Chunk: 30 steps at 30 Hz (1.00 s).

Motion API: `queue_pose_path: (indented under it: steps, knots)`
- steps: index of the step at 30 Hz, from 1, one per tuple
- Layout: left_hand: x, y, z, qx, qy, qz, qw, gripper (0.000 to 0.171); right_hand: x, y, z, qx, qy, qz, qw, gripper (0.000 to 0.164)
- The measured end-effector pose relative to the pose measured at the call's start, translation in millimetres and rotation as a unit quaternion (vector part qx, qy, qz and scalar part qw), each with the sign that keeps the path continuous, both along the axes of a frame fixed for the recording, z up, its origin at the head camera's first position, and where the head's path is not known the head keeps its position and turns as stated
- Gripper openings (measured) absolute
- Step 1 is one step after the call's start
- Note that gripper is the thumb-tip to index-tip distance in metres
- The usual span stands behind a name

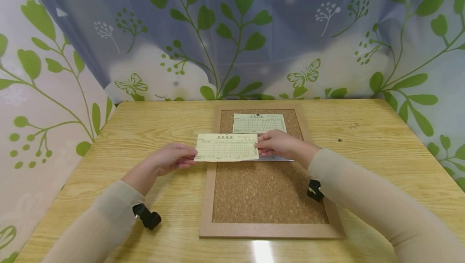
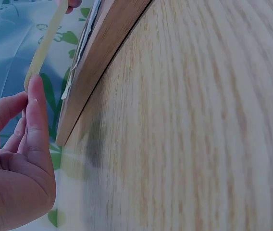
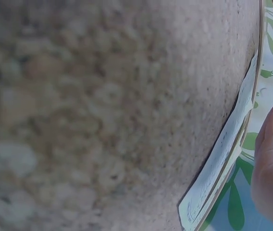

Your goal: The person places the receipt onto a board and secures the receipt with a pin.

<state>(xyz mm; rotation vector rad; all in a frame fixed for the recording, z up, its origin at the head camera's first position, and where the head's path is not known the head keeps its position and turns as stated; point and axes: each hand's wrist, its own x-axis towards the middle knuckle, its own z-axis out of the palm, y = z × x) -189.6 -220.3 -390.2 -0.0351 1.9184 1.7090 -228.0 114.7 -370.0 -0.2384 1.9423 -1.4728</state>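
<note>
Both hands hold a pale yellow printed form slip (image 1: 227, 148) up over the cork board (image 1: 269, 194), apart from its surface. My left hand (image 1: 176, 158) pinches the slip's left edge between thumb and fingers; the left wrist view shows the slip (image 2: 45, 48) nearly edge-on. The right end is gripped by my right hand (image 1: 277, 144), which is partly cut off in the right wrist view. A similar slip (image 1: 248, 124) is fixed near the board's top by a small dark pin (image 1: 258, 115). Another paper (image 1: 279, 158), mostly hidden, lies on the board beneath the held slip.
A light wooden frame (image 1: 269, 230) borders the cork board, which lies on a wood-grain table (image 1: 163, 222). Behind the table hangs a curtain (image 1: 269, 32) with green leaf prints. Each sleeve carries a black wrist device, such as the left one (image 1: 147, 216).
</note>
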Motion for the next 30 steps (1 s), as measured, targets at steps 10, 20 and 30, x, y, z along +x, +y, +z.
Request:
queue_pose_path:
  steps: [10, 20, 30]
  knots:
    - [2.1, 9, -2.0, 0.005, 0.001, -0.01, 0.9999, 0.014, 4.3, 7, -7.0, 0.014, -0.007, -0.031, 0.999, 0.012]
    - [4.1, 17, -5.2, 0.009, -0.001, -0.017, 0.9998, 0.013, 8.1, 16, -8.9, 0.002, -0.001, -0.031, 1.0, 0.01]
    - [8.1, 26, -5.2, 0.007, -0.007, -0.018, 0.9998, 0.017, 11.7, 27, -9.9, 0.0, 0.012, -0.017, 1.0, 0.012]
